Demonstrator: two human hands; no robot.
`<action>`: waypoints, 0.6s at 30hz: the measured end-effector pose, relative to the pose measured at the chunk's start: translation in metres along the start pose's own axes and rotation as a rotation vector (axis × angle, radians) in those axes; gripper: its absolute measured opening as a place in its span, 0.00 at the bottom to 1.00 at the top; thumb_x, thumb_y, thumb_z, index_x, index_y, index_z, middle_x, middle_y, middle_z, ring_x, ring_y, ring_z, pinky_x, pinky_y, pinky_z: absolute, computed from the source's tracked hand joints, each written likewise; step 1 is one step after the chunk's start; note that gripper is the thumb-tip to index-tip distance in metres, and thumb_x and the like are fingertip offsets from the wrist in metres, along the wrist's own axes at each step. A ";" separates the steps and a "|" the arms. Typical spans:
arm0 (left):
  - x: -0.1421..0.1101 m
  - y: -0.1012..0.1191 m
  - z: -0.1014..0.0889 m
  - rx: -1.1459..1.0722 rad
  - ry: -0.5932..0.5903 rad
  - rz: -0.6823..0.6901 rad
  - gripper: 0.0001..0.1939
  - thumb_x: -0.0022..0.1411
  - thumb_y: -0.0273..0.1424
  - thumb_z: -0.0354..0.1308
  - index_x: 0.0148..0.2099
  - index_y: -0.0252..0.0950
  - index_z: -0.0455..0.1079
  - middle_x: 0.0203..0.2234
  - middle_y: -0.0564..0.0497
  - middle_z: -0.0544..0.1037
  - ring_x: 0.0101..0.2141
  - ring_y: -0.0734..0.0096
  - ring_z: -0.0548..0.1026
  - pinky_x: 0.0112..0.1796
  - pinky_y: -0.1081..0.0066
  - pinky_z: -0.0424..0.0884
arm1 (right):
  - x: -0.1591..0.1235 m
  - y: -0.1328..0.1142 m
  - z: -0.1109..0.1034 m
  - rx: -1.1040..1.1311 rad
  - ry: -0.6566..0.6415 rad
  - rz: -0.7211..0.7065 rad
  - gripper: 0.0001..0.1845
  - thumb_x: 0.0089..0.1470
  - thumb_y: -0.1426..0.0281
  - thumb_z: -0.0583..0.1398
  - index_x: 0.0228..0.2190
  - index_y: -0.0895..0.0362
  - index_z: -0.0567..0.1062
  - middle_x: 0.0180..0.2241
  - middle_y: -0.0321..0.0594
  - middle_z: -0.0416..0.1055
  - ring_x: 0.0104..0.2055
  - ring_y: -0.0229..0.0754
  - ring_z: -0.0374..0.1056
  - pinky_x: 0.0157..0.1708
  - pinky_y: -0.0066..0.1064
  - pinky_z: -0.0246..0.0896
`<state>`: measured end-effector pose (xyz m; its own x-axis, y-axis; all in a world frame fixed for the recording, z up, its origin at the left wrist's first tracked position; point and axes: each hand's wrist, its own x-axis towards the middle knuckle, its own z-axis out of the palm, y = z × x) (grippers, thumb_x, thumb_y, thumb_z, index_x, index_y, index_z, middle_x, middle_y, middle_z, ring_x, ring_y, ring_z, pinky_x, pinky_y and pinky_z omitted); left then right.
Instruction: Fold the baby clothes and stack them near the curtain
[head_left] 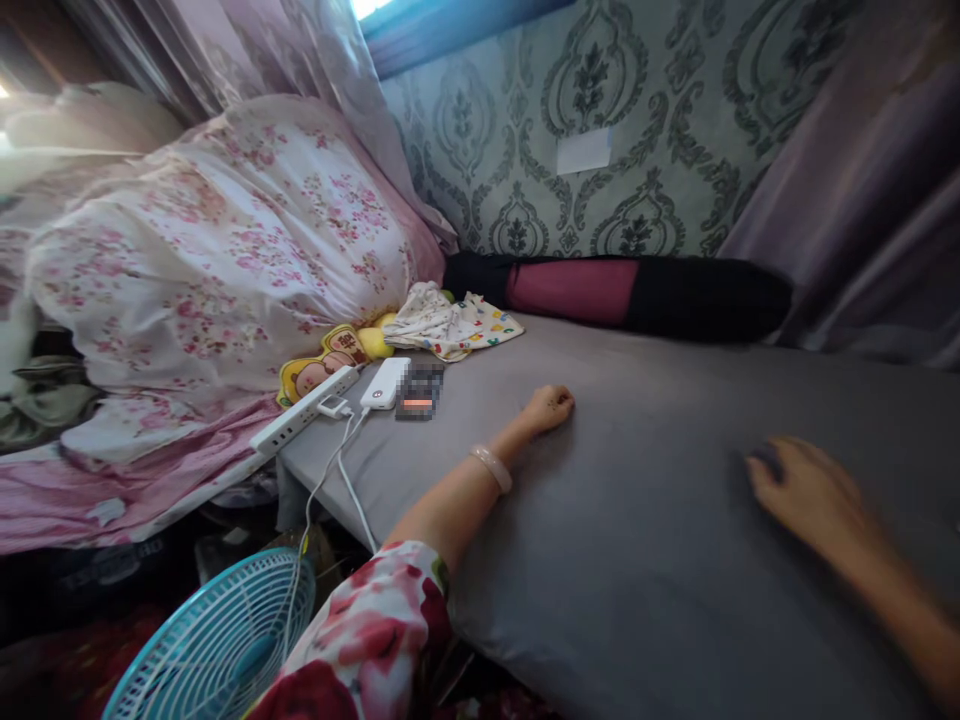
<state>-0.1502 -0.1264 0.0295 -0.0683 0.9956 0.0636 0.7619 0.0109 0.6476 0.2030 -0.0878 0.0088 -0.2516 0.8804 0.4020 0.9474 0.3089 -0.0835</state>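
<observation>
My left hand (549,408) rests on the grey sheet (637,570) with its fingers curled closed. Whatever may be inside them is hidden; small dark specks show on the hand. A pale bangle (491,469) circles that forearm. Farther right, my right hand (810,490) is low over the same sheet and smeared by motion. Its thumb and fingers close around a small dark object (766,462), too blurred to name.
Left of my left hand lie a pixelated dark device (420,392), a white power bank (387,384) and a power strip (304,411) with white cables. A patterned cloth (457,325) and a black-and-maroon roll (574,290) lie at the back. A blue fan (225,635) stands below the edge.
</observation>
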 end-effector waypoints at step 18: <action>0.020 -0.154 -0.218 0.196 0.401 -0.392 0.16 0.53 0.25 0.51 0.42 0.29 0.75 0.31 0.46 0.79 0.37 0.65 0.74 0.38 0.71 0.69 | 0.005 -0.129 0.038 0.024 -0.108 -0.159 0.31 0.63 0.59 0.41 0.55 0.65 0.68 0.59 0.57 0.62 0.61 0.58 0.57 0.56 0.50 0.55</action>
<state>-0.4089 -0.1283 0.0963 -0.5777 0.8015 0.1544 0.7328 0.4259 0.5308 0.0715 -0.1094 -0.0132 -0.4187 0.8529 0.3118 0.8893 0.4546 -0.0491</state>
